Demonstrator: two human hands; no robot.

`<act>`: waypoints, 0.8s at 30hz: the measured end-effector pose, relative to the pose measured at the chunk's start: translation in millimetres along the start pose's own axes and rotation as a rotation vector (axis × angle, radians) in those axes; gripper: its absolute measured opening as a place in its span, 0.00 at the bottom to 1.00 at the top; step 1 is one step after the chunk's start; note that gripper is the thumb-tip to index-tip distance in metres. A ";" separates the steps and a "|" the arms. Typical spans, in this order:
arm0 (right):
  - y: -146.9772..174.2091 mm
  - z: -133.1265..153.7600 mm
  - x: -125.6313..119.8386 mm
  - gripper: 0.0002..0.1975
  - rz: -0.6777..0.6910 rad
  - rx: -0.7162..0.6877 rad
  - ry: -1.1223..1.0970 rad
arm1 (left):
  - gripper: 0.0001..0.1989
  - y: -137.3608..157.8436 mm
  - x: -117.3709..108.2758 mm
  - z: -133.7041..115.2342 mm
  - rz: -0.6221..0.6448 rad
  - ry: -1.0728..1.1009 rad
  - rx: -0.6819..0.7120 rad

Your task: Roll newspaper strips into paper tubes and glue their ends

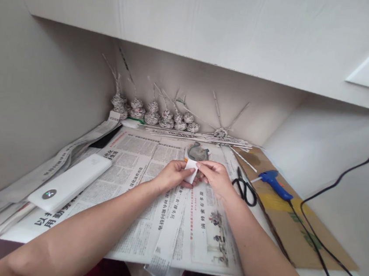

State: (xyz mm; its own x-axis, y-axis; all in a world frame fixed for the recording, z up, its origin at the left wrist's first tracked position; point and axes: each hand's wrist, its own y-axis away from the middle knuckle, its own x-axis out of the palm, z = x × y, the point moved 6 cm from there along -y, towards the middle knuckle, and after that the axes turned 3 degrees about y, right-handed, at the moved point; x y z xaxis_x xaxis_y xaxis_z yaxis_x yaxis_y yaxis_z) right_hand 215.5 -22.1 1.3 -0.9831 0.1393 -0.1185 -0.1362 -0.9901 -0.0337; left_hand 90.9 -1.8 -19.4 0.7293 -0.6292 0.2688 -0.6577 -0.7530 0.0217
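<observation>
Pinching a small white slip of paper (191,170) from both sides, I see my hands in the head view near the middle of the worktop. My left hand (177,173) is closed on the slip, thumb laid flat across its face; my right hand (215,176) grips the upper right edge between thumb and fingertip. The slip is raised over spread sheets of black-printed newspaper (131,233). Below my hands, a long strip of printed newsprint (168,233) runs toward me and over the table's near edge; whether it joins the slip, I cannot tell. Just beyond my fingers lies a grey, irregularly shaped object (197,151). To my right are black-handled scissors (246,191), then a blue glue gun (276,186) on brown cardboard (312,241). A flat white oblong device (70,183) lies at my left. Along the back, thin rolled-paper sticks (198,137) lie before a row of gourd-shaped woven paper figures (152,113).
</observation>
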 end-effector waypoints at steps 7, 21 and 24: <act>-0.4 -3.0 0.3 0.16 -0.026 0.003 -0.041 | 0.19 1.2 0.6 -0.1 -0.016 0.002 -0.016; -0.7 -5.7 0.4 0.15 -0.033 0.026 -0.079 | 0.19 -1.4 1.2 3.6 0.025 -0.043 0.021; -0.7 -5.4 -0.3 0.15 -0.044 0.026 -0.082 | 0.18 -1.9 1.1 4.6 0.033 -0.057 0.027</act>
State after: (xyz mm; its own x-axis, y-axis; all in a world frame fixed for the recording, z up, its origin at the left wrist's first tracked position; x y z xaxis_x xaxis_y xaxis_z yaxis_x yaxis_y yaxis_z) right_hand 216.6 -21.4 -4.0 -0.9826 0.1823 -0.0355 -0.1820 -0.9832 -0.0115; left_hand 93.9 -2.0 -23.5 0.7173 -0.6632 0.2139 -0.6769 -0.7360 -0.0122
